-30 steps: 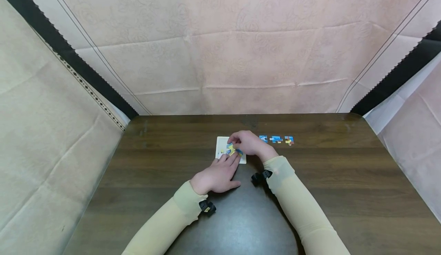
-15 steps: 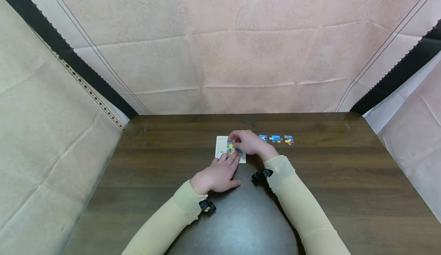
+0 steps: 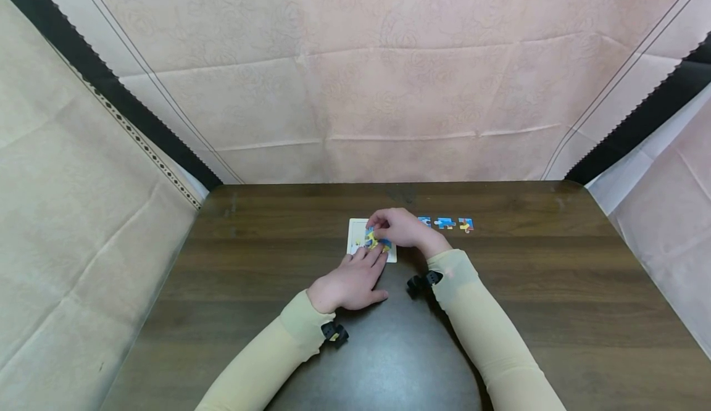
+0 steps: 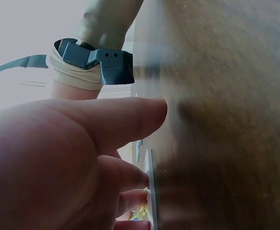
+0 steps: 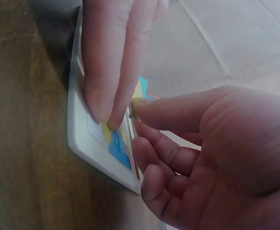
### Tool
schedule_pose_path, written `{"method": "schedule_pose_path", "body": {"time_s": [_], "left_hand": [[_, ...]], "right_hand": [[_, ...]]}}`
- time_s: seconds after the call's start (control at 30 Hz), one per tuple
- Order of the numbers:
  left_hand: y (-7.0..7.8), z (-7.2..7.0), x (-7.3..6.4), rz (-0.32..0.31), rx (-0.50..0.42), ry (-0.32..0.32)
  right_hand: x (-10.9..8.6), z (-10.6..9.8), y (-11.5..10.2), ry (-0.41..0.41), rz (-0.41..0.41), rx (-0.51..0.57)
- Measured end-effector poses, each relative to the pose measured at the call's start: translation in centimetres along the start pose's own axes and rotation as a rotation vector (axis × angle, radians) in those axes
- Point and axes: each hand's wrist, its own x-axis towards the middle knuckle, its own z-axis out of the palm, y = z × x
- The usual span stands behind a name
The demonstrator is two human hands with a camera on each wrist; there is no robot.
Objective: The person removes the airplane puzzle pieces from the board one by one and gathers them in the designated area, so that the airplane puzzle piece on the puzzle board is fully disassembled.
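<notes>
A small white puzzle tray [image 3: 356, 233] lies on the table, partly covered by both hands. My left hand [image 3: 351, 282] rests its outstretched fingertips on the tray's near side. From the right, my right hand [image 3: 401, 228] reaches over it and pinches a yellow and blue puzzle piece [image 5: 139, 92] between thumb and fingers. In the right wrist view that piece is tilted up above the tray, its lower part hidden by the thumb. Blue and yellow puzzle pieces [image 5: 119, 152] lie inside the tray rim, beside the left fingertips. The left wrist view shows the tray's edge [image 4: 152, 191] under those fingers.
Right of the tray, three loose puzzle pieces lie in a row: a blue one [image 3: 424, 221] nearest the right hand, another blue one [image 3: 445, 223], and a multicoloured one [image 3: 466, 224]. The brown wooden table [image 3: 544, 287] ends at pale cloth walls [image 3: 389, 90].
Both hands stay at the tray, almost still. The loose pieces have not moved.
</notes>
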Motion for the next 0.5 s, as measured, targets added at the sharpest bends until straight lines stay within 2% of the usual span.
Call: {"method": "schedule_pose_path", "body": {"time_s": [0.23,0.5], "left_hand": [[0.06,-0.23,-0.12,0.001,-0.003,-0.003],[0.14,-0.28,-0.14,-0.002,-0.009,-0.001]], "right_hand": [[-0.12,-0.19,0.09,-0.007,-0.036,0.020],[-0.24,-0.24,0.05,-0.002,-0.014,0.018]]}}
